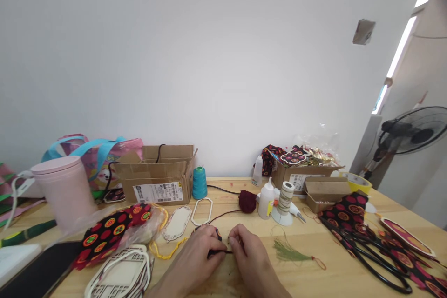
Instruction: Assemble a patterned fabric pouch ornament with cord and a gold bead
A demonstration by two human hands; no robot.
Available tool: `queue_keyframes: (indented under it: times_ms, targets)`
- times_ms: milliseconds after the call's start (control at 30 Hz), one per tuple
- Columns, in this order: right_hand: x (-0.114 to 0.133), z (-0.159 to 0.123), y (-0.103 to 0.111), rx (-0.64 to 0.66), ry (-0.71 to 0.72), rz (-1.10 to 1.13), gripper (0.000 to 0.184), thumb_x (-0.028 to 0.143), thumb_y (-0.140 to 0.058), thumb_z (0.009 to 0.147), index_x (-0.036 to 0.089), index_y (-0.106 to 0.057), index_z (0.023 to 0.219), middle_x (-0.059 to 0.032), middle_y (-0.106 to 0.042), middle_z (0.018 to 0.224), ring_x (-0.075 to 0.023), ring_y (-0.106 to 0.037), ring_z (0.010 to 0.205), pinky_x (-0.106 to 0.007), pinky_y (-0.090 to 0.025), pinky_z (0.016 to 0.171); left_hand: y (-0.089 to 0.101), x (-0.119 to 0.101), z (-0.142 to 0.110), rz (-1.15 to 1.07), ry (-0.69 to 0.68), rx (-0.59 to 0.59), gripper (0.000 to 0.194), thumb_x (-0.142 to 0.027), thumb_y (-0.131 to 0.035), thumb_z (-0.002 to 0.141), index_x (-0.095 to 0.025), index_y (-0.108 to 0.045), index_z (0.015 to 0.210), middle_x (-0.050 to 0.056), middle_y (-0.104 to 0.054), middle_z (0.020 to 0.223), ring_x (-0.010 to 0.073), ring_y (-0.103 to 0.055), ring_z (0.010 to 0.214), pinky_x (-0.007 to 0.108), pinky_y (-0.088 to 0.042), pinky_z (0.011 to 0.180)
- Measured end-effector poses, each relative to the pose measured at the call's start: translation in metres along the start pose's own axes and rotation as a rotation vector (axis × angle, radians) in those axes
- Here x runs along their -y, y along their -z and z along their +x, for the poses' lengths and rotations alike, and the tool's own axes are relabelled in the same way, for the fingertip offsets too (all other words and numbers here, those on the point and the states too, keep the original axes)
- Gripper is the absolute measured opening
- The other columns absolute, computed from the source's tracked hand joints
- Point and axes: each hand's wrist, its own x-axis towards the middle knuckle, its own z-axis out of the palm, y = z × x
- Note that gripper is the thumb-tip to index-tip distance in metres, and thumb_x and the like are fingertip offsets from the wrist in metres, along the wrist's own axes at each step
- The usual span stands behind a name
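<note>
My left hand (201, 255) is closed low over the table, its fingers wrapped round a small black piece with a colourful pattern (218, 233), mostly hidden behind the knuckles. A dark cord (227, 252) runs from under the left fingers towards my right hand (250, 257). Thumb and forefinger of the right hand are pinched together at the cord's other end. Behind the hands sits a dark red yarn ball (247, 201), with a strand trailing left towards the left hand. Two pale octagonal frames, one filled (177, 223) and one hollow (202, 211), lie beyond the left hand.
Left: patterned fabric (115, 229), stacked wooden frames (118, 274), a phone (45, 270), a pink canister (64, 193) and a cardboard box (157, 179). Back: teal thread (199, 183), a glue bottle (267, 199). Right: a green tassel (291, 251), black scissors (375, 260), a filled box (296, 177).
</note>
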Motion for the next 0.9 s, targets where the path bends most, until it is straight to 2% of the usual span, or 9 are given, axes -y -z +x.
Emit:
queue_keyframes:
  times_ms: [233, 467, 633, 900]
  targets:
    - [-0.001, 0.001, 0.0, -0.014, 0.007, 0.101, 0.01, 0.018, -0.04, 0.074, 0.019, -0.046, 0.066, 0.0026, -0.048, 0.057, -0.0125, -0.044, 0.054, -0.021, -0.032, 0.05, -0.003, 0.003, 0.001, 0.014, 0.004, -0.019, 0.028, -0.022, -0.044, 0.075, -0.022, -0.063, 0.054, 0.0, -0.055, 0.068, 0.0128, -0.048, 0.071, 0.022, -0.033, 0.061]
    - [-0.003, 0.005, 0.004, -0.116, 0.066, 0.302, 0.012, 0.026, -0.04, 0.077, 0.018, -0.045, 0.068, 0.0043, -0.039, 0.056, -0.0107, -0.038, 0.051, -0.02, -0.032, 0.047, 0.001, 0.002, 0.001, -0.017, 0.04, -0.003, 0.026, -0.021, -0.045, 0.073, -0.023, -0.065, 0.057, 0.0, -0.057, 0.071, 0.0132, -0.05, 0.073, 0.023, -0.035, 0.063]
    - [0.002, 0.005, 0.008, -0.19, 0.09, 0.35, 0.014, 0.029, -0.042, 0.077, 0.018, -0.046, 0.07, 0.0052, -0.036, 0.055, -0.01, -0.035, 0.049, -0.019, -0.03, 0.045, 0.002, 0.0, 0.001, -0.056, 0.084, -0.003, 0.021, -0.021, -0.045, 0.071, -0.023, -0.065, 0.065, 0.0, -0.057, 0.074, 0.0146, -0.051, 0.075, 0.024, -0.036, 0.065]
    - [0.006, 0.005, 0.011, -0.247, 0.041, 0.408, 0.017, 0.033, -0.043, 0.076, 0.018, -0.046, 0.067, 0.0044, -0.04, 0.056, -0.0108, -0.039, 0.052, -0.02, -0.033, 0.048, 0.002, 0.0, -0.002, -0.092, 0.123, -0.066, 0.017, -0.012, -0.044, 0.065, -0.02, -0.058, 0.068, 0.0, -0.057, 0.072, 0.0156, -0.051, 0.075, 0.025, -0.037, 0.067]
